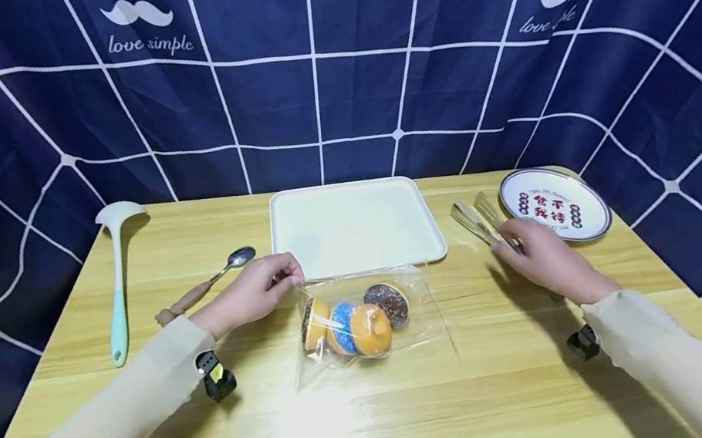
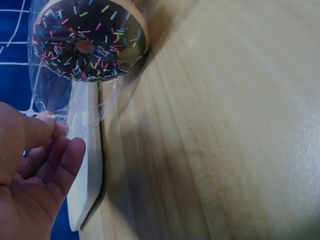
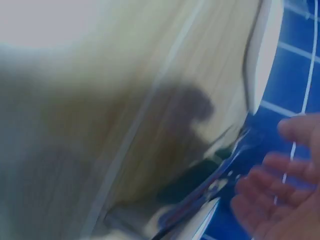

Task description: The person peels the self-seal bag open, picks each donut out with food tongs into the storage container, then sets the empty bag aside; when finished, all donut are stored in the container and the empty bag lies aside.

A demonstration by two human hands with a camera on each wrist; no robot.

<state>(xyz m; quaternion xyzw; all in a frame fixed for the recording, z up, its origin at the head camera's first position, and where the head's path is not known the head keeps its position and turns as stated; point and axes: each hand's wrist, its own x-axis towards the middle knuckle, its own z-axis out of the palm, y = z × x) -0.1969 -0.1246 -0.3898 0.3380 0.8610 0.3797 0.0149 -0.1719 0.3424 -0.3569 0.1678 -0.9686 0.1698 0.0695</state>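
Note:
My left hand pinches the upper left corner of a clear plastic bag. Several toy-like doughnuts lie inside it: a chocolate-iced one with sprinkles, a blue-iced one and others with tan sides. In the left wrist view, thumb and fingertips meet on the film below a sprinkled doughnut. On the right, my right hand is over the handle end of metal tongs with slotted heads. The blurred right wrist view has its fingers loosely spread beside the tongs, holding nothing.
Behind the bag lies a white tray. A round plate with red lettering sits at the far right. To the left are a spoon with a brown handle and a ladle with a mint handle. A dark blue gridded curtain surrounds the table.

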